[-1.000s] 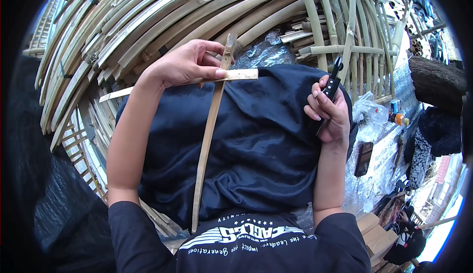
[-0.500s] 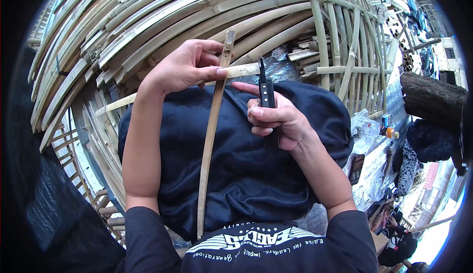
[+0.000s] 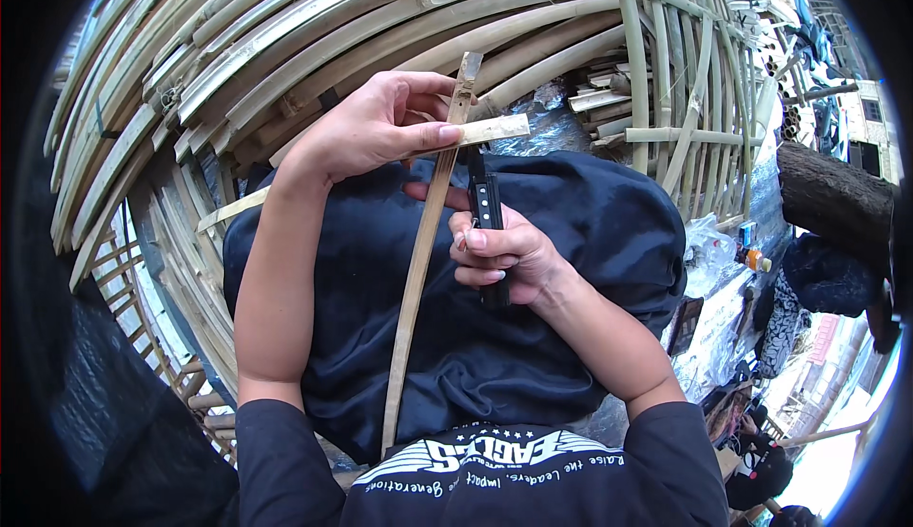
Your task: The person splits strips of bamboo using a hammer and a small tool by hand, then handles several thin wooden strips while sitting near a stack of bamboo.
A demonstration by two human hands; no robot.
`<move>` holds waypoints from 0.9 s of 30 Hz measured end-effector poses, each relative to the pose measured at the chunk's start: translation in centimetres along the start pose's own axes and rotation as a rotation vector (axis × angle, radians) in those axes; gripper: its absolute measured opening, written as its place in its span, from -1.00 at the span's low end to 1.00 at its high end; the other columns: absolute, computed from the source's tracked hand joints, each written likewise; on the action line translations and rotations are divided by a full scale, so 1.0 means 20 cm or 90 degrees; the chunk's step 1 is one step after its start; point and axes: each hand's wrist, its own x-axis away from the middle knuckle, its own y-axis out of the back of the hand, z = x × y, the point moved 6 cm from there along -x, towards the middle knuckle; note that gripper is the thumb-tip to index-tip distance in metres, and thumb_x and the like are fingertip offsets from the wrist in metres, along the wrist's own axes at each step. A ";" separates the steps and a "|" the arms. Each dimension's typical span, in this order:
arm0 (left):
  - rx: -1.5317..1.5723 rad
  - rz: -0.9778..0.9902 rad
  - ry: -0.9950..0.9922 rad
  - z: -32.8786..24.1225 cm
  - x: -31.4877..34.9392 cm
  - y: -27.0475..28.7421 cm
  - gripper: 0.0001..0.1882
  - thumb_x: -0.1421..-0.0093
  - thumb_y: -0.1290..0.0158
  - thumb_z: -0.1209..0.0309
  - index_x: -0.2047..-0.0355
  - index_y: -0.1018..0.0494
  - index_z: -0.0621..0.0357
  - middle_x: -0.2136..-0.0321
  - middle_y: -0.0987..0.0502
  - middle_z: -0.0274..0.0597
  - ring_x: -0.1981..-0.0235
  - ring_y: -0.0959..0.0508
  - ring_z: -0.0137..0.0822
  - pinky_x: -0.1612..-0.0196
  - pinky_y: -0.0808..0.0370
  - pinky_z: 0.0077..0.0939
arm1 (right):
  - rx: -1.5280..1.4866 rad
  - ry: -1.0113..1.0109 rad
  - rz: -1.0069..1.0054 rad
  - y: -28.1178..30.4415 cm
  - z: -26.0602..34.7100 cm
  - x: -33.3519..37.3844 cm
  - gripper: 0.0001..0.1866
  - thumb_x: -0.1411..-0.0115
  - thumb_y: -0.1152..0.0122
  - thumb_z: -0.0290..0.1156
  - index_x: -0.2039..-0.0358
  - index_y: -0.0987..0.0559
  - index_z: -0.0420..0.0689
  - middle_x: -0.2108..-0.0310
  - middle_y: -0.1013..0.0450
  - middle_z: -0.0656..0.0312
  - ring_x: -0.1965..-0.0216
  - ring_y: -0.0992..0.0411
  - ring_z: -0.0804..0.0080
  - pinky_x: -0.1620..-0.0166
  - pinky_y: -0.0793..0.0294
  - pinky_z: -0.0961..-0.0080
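Observation:
My left hand [image 3: 376, 127] pinches two bamboo strips where they cross. The long strip [image 3: 417, 280] slants from above my fingers down to my shirt. The shorter crosswise strip [image 3: 500, 128] lies over it, its cut end sticking out to the right. My right hand [image 3: 518, 259] is wrapped round a slim black tool [image 3: 486, 205] with pale rivets; its exact kind is unclear. The tool's narrow dark tip is just below the crosswise strip, partly hidden by it, near the crossing. My right index finger stretches left toward the long strip.
Dark cloth [image 3: 561, 356] covers my lap. Stacked split bamboo [image 3: 314, 32] curves across the far side and left. A bamboo lattice [image 3: 685, 99] stands at the far right. Right of my lap are a clear plastic bag [image 3: 709, 242], a small orange bottle [image 3: 758, 260] and a dark log [image 3: 837, 189].
My right hand has moved left with the black tool, bringing its tip from the crosswise strip's end to beneath it near the crossing. My left hand and the strips have shifted slightly right.

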 end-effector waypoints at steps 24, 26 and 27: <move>-0.312 -0.098 0.009 -0.05 0.04 0.16 -0.77 -0.17 -0.24 0.41 0.19 -0.63 0.28 0.51 -0.56 -0.34 0.45 -0.38 -0.58 0.38 -0.35 -0.57 | 0.248 -0.005 -0.065 0.04 -0.04 -0.03 0.01 -0.01 -0.44 -0.55 -0.40 -0.04 -0.25 0.45 -0.54 0.31 0.64 -0.30 0.70 0.52 -0.30 0.70; -0.332 -0.091 0.008 -0.05 0.04 0.16 -0.77 -0.17 -0.24 0.41 0.20 -0.63 0.27 0.50 -0.57 -0.32 0.46 -0.39 -0.57 0.38 -0.35 -0.56 | 0.257 -0.008 -0.067 0.05 -0.04 -0.03 0.01 -0.01 -0.44 -0.55 -0.40 -0.04 -0.25 0.45 -0.53 0.32 0.63 -0.31 0.69 0.52 -0.30 0.70; -0.361 -0.092 0.017 -0.06 0.05 0.16 -0.77 -0.17 -0.24 0.41 0.19 -0.64 0.27 0.50 -0.57 -0.31 0.47 -0.39 -0.56 0.39 -0.36 -0.55 | 0.267 -0.009 -0.068 0.05 -0.04 -0.03 0.01 -0.01 -0.44 -0.55 -0.40 -0.04 -0.25 0.45 -0.53 0.32 0.62 -0.33 0.68 0.52 -0.29 0.69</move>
